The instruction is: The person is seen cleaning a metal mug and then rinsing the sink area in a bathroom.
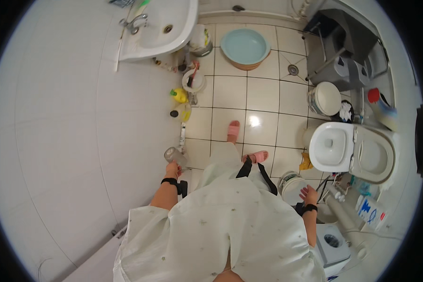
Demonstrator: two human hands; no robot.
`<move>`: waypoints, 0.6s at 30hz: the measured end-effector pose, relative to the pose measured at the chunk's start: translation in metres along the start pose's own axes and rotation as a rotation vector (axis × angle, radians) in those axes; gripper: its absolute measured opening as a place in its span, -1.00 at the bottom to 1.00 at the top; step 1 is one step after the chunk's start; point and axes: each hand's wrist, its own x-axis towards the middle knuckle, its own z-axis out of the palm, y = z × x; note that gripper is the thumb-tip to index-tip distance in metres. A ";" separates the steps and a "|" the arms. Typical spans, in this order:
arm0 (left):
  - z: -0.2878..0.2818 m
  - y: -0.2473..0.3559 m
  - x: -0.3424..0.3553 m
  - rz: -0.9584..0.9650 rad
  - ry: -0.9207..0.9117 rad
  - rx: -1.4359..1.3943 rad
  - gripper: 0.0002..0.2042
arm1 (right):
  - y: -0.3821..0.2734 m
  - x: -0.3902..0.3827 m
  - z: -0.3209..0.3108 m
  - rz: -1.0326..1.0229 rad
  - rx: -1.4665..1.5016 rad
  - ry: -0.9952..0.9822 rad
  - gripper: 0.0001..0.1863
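Clear container (175, 155) just ahead of left hand (172, 170), round end pointing forward-left of hand, long axis slanting back toward hand's right. Left forearm stretched forward, fingers curled at container's near side; cannot tell whether grasping or only touching. Right hand (309, 194) loose, fingers parted, holding nothing, beside white bucket (292, 188). Wall (131, 155) close left of left hand; yellow bottle (184, 113) farther ahead; toilet (331, 146) ahead-right of right hand.

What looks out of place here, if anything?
Maybe the yellow item, possibly a cloth: it appears crumpled low beside the toilet, as if dropped rather than put away. No obvious spill or damage on the visible floor.
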 end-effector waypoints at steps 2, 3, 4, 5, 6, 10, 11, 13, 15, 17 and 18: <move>-0.019 -0.027 -0.005 -0.074 0.016 -0.046 -0.71 | -0.043 -0.008 0.032 -0.073 -0.077 -0.015 -0.52; -0.030 -0.036 0.002 -0.079 0.015 -0.060 -0.71 | -0.061 -0.014 0.053 -0.129 -0.100 -0.033 -0.54; -0.039 -0.049 0.009 -0.134 0.030 -0.078 -0.71 | -0.077 -0.019 0.072 -0.187 -0.133 -0.053 -0.55; -0.044 -0.057 0.018 -0.186 0.044 -0.092 -0.71 | -0.086 -0.025 0.093 -0.195 -0.150 -0.057 -0.55; -0.041 -0.057 0.022 -0.199 0.037 -0.109 -0.71 | -0.096 -0.032 0.112 -0.224 -0.164 -0.101 -0.61; -0.024 -0.020 0.029 -0.162 0.002 -0.143 -0.74 | -0.110 -0.026 0.155 -0.165 -0.219 -0.119 -0.66; -0.016 0.002 0.030 -0.101 -0.040 -0.138 -0.76 | -0.114 -0.026 0.163 -0.151 -0.252 -0.155 -0.65; -0.011 0.032 0.042 0.018 -0.133 -0.142 -0.71 | -0.121 -0.028 0.185 -0.102 -0.279 -0.162 -0.64; -0.006 0.068 0.054 0.169 -0.184 -0.053 -0.68 | -0.137 -0.027 0.206 -0.091 -0.319 -0.172 -0.65; 0.005 0.105 0.050 0.284 -0.179 -0.076 -0.69 | -0.155 -0.034 0.235 -0.126 -0.386 -0.162 -0.65; 0.006 0.123 0.046 0.272 -0.179 -0.095 -0.69 | -0.164 -0.039 0.255 -0.134 -0.407 -0.162 -0.65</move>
